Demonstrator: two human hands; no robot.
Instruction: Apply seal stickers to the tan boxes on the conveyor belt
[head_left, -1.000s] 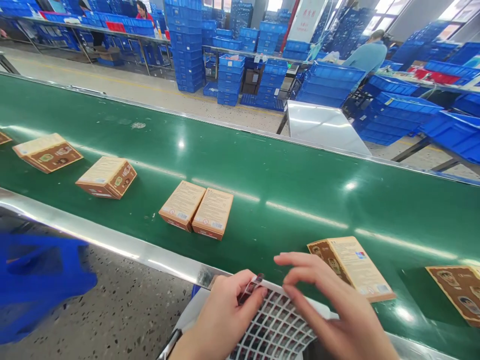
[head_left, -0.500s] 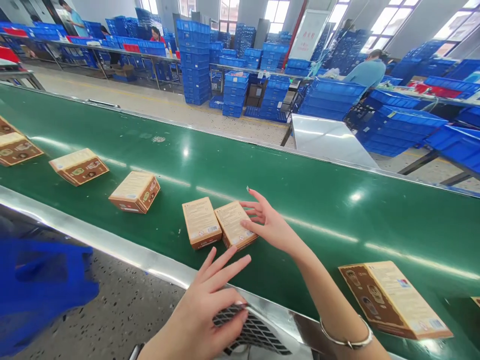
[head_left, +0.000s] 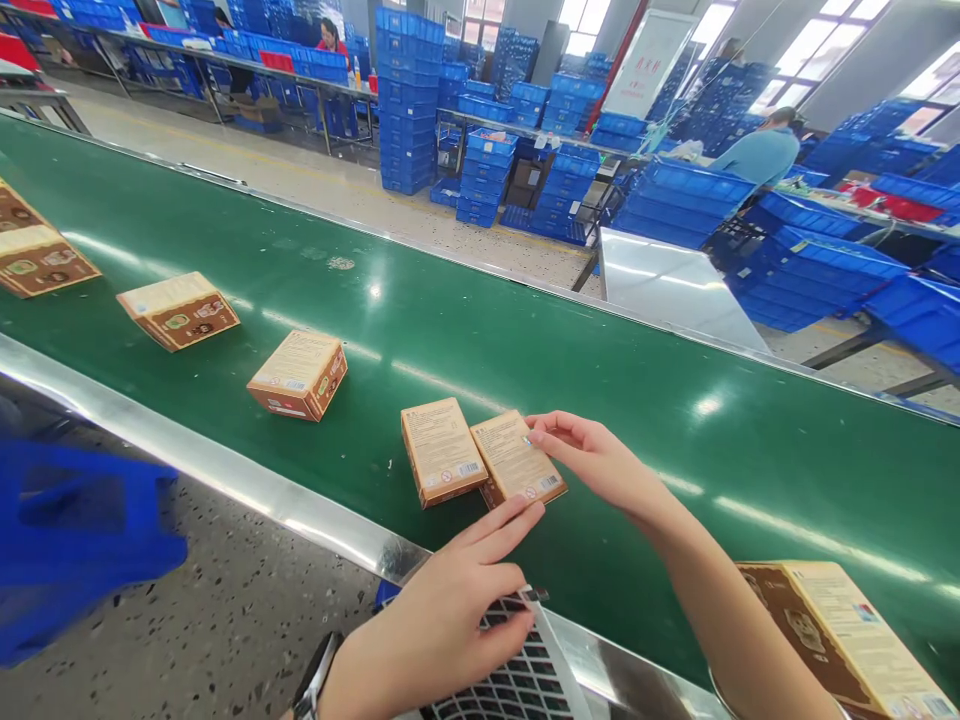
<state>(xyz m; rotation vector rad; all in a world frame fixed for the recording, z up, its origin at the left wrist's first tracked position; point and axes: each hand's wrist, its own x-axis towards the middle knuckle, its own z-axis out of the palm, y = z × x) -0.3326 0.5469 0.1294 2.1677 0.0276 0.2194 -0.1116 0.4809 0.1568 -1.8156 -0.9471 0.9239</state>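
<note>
My right hand grips a small brown-and-cream carton at its far right corner, thumb on top and fingers curled over the edge. The longer fingers of my left hand rest at this carton's near edge. Between left thumb and index finger is the edge of a black-and-white lattice-patterned piece; its kind I cannot make out. A second carton lies directly left of the first, printed side up. Both lie on a green conveyor belt.
More cartons lie on the belt: one and another to the left, a larger box at lower right. A metal rail edges the belt. A blue stool stands below. Beyond are stacked blue crates and seated people.
My right hand has closed its spread fingers onto the carton's corner. My left hand has moved right and forward, its fingertips now at the carton's near edge. The view has shifted slightly.
</note>
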